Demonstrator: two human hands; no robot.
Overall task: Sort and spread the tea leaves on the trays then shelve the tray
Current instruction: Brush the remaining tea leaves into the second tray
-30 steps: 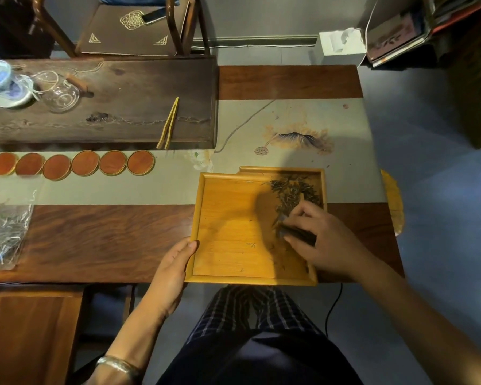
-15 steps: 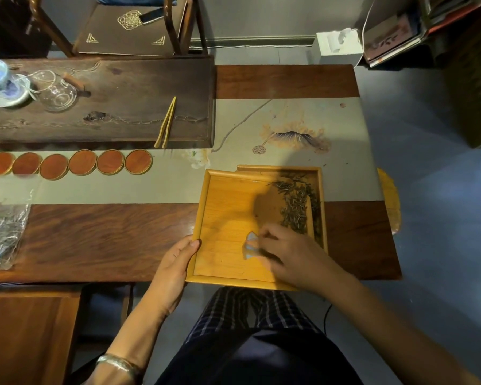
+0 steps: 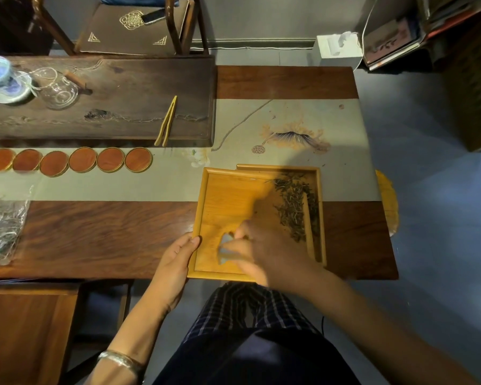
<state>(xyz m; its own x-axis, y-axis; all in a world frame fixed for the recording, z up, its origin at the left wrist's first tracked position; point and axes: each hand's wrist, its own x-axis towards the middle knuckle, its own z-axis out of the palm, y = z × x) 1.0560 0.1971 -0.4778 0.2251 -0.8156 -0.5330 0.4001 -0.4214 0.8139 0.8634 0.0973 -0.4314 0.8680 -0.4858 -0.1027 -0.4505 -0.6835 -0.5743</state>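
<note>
Now left hand (image 3: pixel 175 262) steadying tray (image 3: pixel 228 195), right hand (image 3: pixel 272 254) fingers apparently pinching something (blurred)

Dim, warm room light, brighter on the pale table runner (image 3: pixel 289 120) and the floor at right. The right hand (image 3: pixel 264 251) smears with motion blur and throws a soft shadow across the tray (image 3: pixel 225 201). Small glare spot on the tabletop (image 3: pixel 109 234). Wide-angle bending curves the edges; corners go murky.
</note>
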